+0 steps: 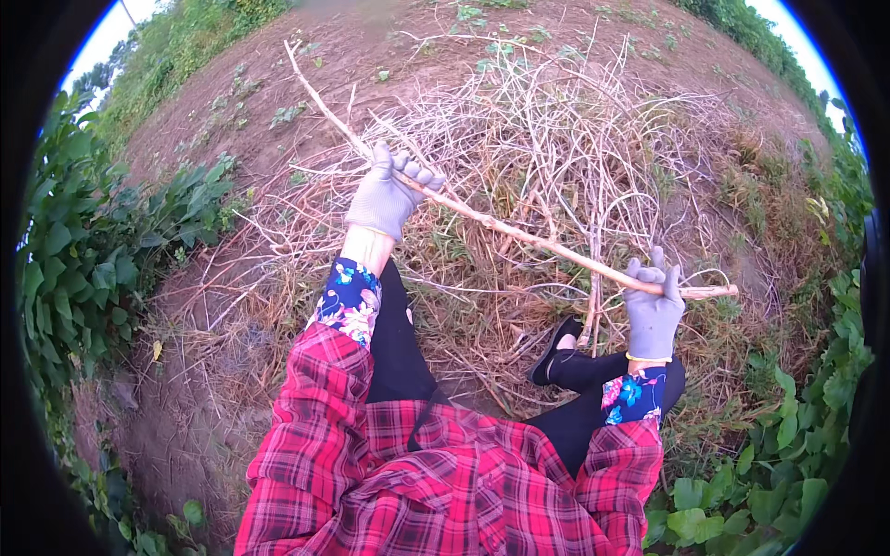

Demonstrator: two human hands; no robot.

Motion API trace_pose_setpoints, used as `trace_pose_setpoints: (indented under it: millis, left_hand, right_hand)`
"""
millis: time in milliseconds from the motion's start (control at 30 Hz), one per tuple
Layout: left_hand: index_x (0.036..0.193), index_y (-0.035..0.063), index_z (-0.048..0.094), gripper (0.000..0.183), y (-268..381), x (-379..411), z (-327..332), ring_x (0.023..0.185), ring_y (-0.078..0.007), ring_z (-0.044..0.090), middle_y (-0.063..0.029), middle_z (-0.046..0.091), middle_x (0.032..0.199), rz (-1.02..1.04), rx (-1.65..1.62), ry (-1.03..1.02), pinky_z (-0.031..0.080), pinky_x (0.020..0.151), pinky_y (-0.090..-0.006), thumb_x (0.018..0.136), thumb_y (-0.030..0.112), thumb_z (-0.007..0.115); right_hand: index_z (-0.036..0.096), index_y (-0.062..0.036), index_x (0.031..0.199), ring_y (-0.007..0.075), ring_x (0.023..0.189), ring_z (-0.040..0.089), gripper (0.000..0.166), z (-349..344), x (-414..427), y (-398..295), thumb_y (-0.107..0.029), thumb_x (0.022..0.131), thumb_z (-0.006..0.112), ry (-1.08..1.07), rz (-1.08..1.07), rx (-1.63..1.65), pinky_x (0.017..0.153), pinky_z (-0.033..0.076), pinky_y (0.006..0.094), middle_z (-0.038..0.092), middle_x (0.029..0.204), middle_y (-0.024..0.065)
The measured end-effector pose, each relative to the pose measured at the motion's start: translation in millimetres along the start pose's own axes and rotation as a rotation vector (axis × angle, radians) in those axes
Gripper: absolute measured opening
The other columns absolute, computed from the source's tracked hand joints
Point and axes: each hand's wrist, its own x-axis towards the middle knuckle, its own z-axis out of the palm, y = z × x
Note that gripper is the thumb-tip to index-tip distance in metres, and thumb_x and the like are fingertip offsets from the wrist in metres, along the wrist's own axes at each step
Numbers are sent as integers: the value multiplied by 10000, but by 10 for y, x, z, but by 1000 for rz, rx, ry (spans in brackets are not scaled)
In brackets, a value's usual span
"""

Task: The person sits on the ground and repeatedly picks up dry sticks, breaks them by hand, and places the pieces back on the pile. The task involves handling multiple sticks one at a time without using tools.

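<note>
A long dry branch (514, 233) stretches diagonally in front of me, its thin forked tip at the upper left and its thicker end at the lower right. My left hand (389, 191), in a grey knit work glove, grips it toward the thin end. Near the thick end, my right hand (653, 306) holds the same branch in a matching glove, its fingers partly raised around the wood. Below and beyond the branch spreads a tangled heap of dry twigs and vines (549, 132). Some thin twigs cross behind both hands.
Leafy green plants (90, 257) crowd the left side, and more foliage (758, 486) grows at the lower right. Bare brown soil (229, 104) slopes beyond the heap. My black shoe (554, 347) rests on dry grass beside an upright stick (593, 306).
</note>
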Motion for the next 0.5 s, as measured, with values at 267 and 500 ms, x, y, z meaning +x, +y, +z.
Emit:
trace_pose_setpoints:
  millis: [267, 500]
  left_hand:
    - [808, 87, 441, 332, 150, 217, -314, 579, -180, 334, 5, 319, 628, 55, -184, 127, 438, 744, -413, 938, 391, 477]
    - [844, 106, 436, 288, 323, 82, -351, 554, -156, 314, 23, 308, 629, 107, -143, 87, 393, 654, -359, 911, 371, 525]
  right_hand:
    - [447, 89, 1220, 315, 959, 610, 559, 375, -197, 389, -356, 906, 575, 160, 254, -603, 904, 487, 489, 620, 958, 154]
    - [542, -10, 1186, 313, 1056, 555, 570, 826, -274, 543, -148, 679, 763, -452, -475, -2124, 912, 452, 397, 578, 1116, 155]
